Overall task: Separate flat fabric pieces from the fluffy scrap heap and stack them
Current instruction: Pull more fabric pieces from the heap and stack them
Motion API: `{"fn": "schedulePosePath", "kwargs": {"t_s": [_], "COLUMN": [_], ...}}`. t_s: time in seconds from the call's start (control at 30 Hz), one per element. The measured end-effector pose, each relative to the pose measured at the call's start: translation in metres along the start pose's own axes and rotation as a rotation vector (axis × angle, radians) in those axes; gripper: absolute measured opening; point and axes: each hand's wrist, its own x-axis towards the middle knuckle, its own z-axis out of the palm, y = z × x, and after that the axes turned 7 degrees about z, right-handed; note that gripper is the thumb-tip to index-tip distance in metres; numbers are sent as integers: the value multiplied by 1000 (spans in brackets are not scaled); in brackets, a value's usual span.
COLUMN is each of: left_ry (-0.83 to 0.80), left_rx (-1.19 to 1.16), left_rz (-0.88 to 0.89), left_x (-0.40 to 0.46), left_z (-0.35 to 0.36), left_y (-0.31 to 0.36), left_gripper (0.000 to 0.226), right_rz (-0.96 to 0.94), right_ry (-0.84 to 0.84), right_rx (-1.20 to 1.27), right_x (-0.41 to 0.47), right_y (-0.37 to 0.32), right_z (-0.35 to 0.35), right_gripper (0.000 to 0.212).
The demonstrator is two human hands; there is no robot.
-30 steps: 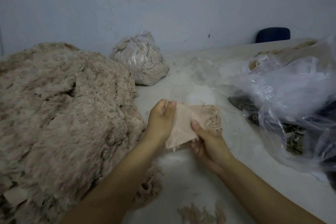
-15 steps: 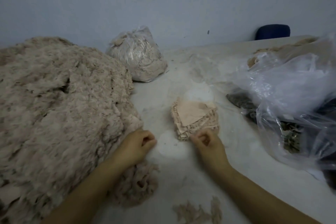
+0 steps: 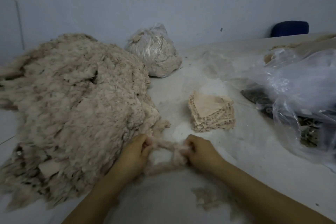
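Observation:
A big heap of fluffy beige scraps (image 3: 72, 111) covers the left of the white table (image 3: 245, 160). A small stack of flat beige fabric pieces (image 3: 211, 112) lies mid-table, right of the heap. At the heap's near right edge, my left hand (image 3: 135, 154) and my right hand (image 3: 201, 151) each grip one end of a fluffy scrap piece (image 3: 163, 146) stretched between them. A loop of the same fluff hangs below my hands.
A tied clear bag of scraps (image 3: 156, 52) stands behind the heap. Crumpled clear plastic bags (image 3: 300, 96) with dark contents fill the right side. Loose fluff (image 3: 209, 198) lies near the front edge. A blue chair back (image 3: 290, 28) shows beyond the table.
A flat piece held in both hands a second ago now lies on top of the stack. Both hands moved back to the heap's edge and took hold of a fluffy scrap.

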Motion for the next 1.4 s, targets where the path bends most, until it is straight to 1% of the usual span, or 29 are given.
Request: {"fn": "schedulePosePath", "kwargs": {"t_s": [0.07, 0.13, 0.17, 0.23, 0.27, 0.3, 0.33, 0.37, 0.4, 0.47, 0.5, 0.57, 0.63, 0.67, 0.73, 0.8, 0.9, 0.97, 1.0, 1.03, 1.07, 1.1, 1.13, 1.17, 1.2, 1.23, 1.27, 1.33, 1.4], "left_ry": [38, 24, -9, -101, -143, -174, -184, -180, -172, -173, -179, -193, -195, -195, -198, -198, -167, -197, -218, -208, -164, -103, -53, -39, -58, -85, -95, -38, 4], "left_rx": [-4, 14, 29, 95, 148, 203, 246, 269, 268, 224, 194, 133, 68, 48, -8, -51, -67, 10, 49, 40, -31, -147, -253, -295, -278, -247, -231, -276, -344], "left_rz": [26, 70, 91, 110, 115, 120, 131, 144, 153, 182, 204, 239, 245, 221, 130, 40, -32, -75, -70, -41, -2, 30, 44, 42, 24, 2, -3, 12, 59], "left_x": [-7, -11, -13, -13, -12, -11, -10, -9, -9, -9, -9, -11, -12, -13, -12, -9, -3, 0, 1, 1, 0, -1, -3, -4, -6, -7, -8, -9, -11], "left_z": [-3, -5, -6, -5, -3, -2, 1, 3, 4, 3, 2, -2, -6, -7, -9, -11, -16, -19, -19, -18, -15, -11, -5, 2, 11, 22, 32, 42, 42], "left_y": [-10, -14, -13, -11, -9, -8, -6, -5, -5, -9, -12, -17, -20, -21, -25, -29, -31, -29, -26, -21, -13, -3, 8, 19, 27, 32, 34, 37, 34], "left_gripper": [12, 23, 33, 57, 63, 60, 50, 37, 27, 14, 10, 10, 14, 19, 22, 22, 30, 35, 31, 22, 18, 25, 40, 62, 84, 97, 100, 90, 77], "right_rz": [24, 27, 26, 5, -15, -28, -35, -27, -3, 61, 94, 112, 55, 12, -52, -52, 12, 38, 42, 40, 37, 29, 21, 12, 7, 7, 12, 74, 89], "right_ry": [-56, -117, -151, -291, -406, -511, -563, -528, -414, -134, -52, 8, 74, 112, 195, 240, 204, 149, 134, 123, 111, 100, 87, 69, 35, -16, -80, -226, -306], "right_rx": [-74, -148, -168, -158, -152, -139, -118, -85, -41, -3, -19, -9, 96, 173, 267, 319, 536, 634, 658, 666, 678, 694, 718, 758, 830, 905, 968, 1023, 963], "right_x": [-7, -15, -18, -23, -26, -27, -26, -20, -11, 16, 29, 48, 55, 54, 47, 35, 15, 4, -1, -5, -8, -10, -13, -15, -16, -17, -18, -17, -17], "right_y": [19, 33, 37, 36, 31, 24, 15, 5, -4, -23, -32, -41, -40, -37, -27, -11, 12, 23, 26, 28, 30, 30, 28, 26, 24, 20, 16, 12, 10], "right_z": [-21, -35, -40, -47, -48, -47, -44, -39, -32, -17, -8, 11, 25, 27, 23, 15, -1, -13, -17, -20, -21, -21, -20, -17, -14, -12, -10, -11, -11], "right_gripper": [28, 27, 26, 24, 25, 27, 33, 41, 47, 51, 52, 46, 28, 24, 28, 32, 33, 33, 32, 31, 29, 28, 26, 25, 24, 22, 21, 29, 42]}}
